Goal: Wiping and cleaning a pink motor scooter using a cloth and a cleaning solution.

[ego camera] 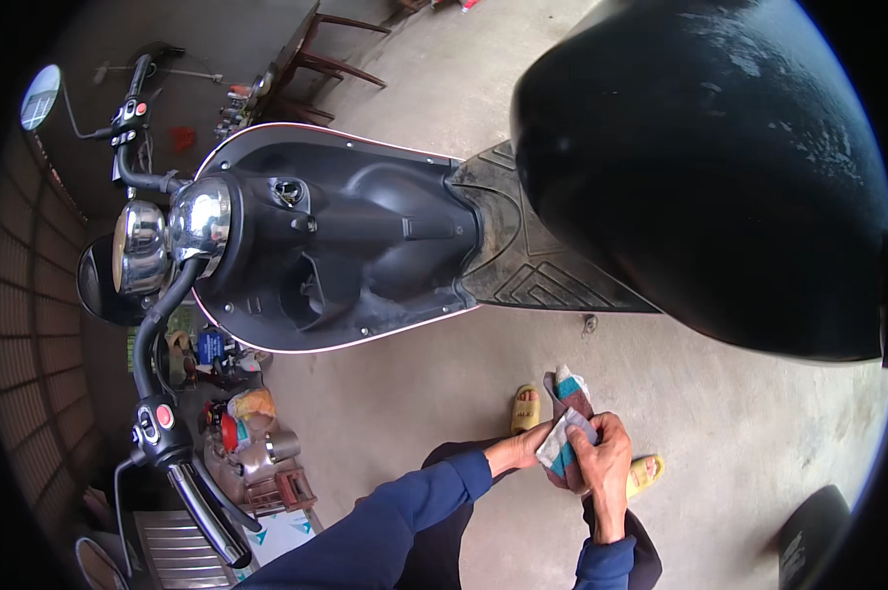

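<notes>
A folded cloth (573, 404) with teal, brown, grey and white bands is held between both hands, above the floor. My right hand (607, 451) grips its folded upper part, the thumb pressed on a grey-white flap. Coming from the other side, my left hand (523, 450) holds the cloth too; its fingers are mostly hidden behind the fabric. In front of me stands a scooter with a black inner leg shield (385, 221), a dusty rubber-matted footboard (562, 276) and a black seat (680, 192). The cloth is apart from the scooter.
The handlebar (147, 346) with its grip (206, 512) extends on the left, beside a chrome headlight (200, 214) and a round mirror (42, 97). Bags and a metal pot (278, 448) crowd the lower-left floor. A wooden stool (318, 55) lies beyond. Yellow sandals (526, 410) are on my feet.
</notes>
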A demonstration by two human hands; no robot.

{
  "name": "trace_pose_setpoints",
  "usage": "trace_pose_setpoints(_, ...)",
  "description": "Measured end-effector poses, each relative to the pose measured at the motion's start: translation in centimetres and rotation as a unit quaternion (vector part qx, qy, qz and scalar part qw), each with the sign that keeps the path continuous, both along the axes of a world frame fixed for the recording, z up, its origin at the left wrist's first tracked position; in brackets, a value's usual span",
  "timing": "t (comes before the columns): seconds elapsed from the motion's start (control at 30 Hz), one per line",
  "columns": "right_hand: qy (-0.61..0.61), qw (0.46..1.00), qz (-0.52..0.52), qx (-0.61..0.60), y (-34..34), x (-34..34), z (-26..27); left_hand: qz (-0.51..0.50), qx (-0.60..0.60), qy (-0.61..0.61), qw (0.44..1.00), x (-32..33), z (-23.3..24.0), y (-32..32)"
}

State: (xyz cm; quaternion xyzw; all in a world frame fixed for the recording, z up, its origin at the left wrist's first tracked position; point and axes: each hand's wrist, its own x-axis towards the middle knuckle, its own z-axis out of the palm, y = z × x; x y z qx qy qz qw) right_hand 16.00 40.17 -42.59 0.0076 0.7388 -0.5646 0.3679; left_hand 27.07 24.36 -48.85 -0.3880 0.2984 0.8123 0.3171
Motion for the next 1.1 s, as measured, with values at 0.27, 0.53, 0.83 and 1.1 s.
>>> trace_pose_setpoints(0.27, -0.08, 0.954, -0.186, -0.222, -4.4, -2.3, -5.4, 0.056, -0.07, 0.091, 0.992, -2.8, -3.7, -5.3)
trace_pose_setpoints(0.53, -0.33, 0.748, -0.272, -0.508, -13.4, -5.6, -5.8, 0.281, -0.214, 0.214, 0.911, -5.0, 3.2, -11.9)
trace_pose_setpoints(0.83, -0.466, 0.713, -0.032, -0.524, -18.8, -2.5, -6.7, 0.374, -0.278, 0.266, 0.844, -1.4, 8.0, -14.2)
trace_pose_setpoints(1.1, -0.41, 0.583, -0.077, -0.697, -22.9, -6.1, -4.8, 0.238, -0.277, 0.296, 0.883, -0.9, 8.3, -14.5)
